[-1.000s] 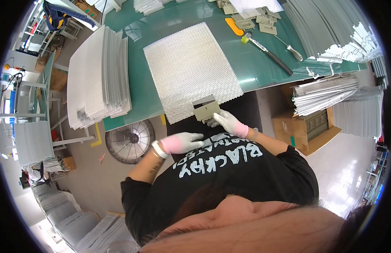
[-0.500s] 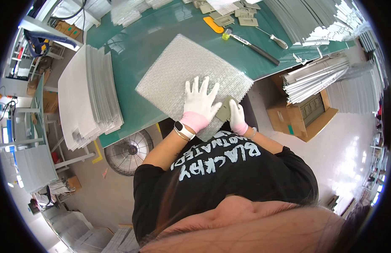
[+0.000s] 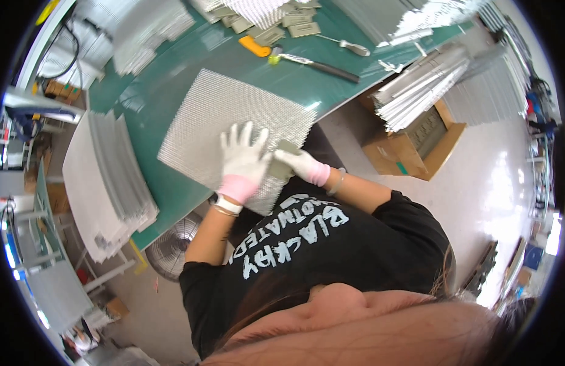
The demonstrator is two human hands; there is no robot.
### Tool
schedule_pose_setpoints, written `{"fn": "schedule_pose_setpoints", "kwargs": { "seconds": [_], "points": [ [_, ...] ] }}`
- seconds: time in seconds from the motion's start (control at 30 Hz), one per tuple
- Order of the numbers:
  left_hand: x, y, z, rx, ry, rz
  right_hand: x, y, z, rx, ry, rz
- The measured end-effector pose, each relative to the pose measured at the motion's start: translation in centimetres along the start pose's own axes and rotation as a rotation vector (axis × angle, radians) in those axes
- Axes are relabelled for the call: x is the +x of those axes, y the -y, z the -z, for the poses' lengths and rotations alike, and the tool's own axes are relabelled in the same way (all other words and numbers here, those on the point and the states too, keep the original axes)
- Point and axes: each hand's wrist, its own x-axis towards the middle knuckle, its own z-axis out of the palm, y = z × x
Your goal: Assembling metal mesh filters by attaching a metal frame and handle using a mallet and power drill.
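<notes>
A silver mesh panel [image 3: 200,119] lies slanted on the green table [image 3: 173,186], its near corner reaching past the edge toward my body. My left hand [image 3: 243,157], in a white glove with a pink cuff, rests flat on the panel with fingers spread. At the panel's near right side, my right hand [image 3: 299,163], gloved alike, grips a small grey-green plastic plate [image 3: 281,169]. The plate meets the panel's edge; the right fingertips partly cover it, and the fingers beneath are hidden.
Beyond the panel lie a hammer [image 3: 319,65], a yellow-orange tool [image 3: 254,46], a screwdriver [image 3: 349,47] and several grey-green plates [image 3: 304,28]. A stack of panels [image 3: 93,183] stands at left. Right of the table are an open carton [image 3: 386,157] and a floor fan [image 3: 173,247] is at left.
The whole scene has shifted left and turned slightly as my head moved. My right hand now reaches further over the plastic plate; my left hand stays flat on the panel.
</notes>
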Motion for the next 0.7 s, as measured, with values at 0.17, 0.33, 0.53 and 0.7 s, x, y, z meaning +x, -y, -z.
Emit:
{"fn": "schedule_pose_setpoints", "kwargs": {
  "seconds": [0.17,0.33,0.53,0.7],
  "points": [
    [3.0,6.7,1.3,-0.040,-0.066,-0.251,-0.6,3.0,5.8,-0.877,0.202,0.278],
    [0.0,4.3,1.6,-0.203,-0.378,-0.179,-1.9,-0.5,25.1,-1.028,-1.594,0.536],
    [-2.1,-2.1,-0.3,-0.537,-0.223,-0.517,-5.0,-6.1,39.3,-0.404,-1.262,-0.169],
    [-3.1,-3.0,-2.7,-0.625,-0.074,-0.551,-5.0,-4.6,40.4,-0.208,-1.052,-0.296]
  ]
}}
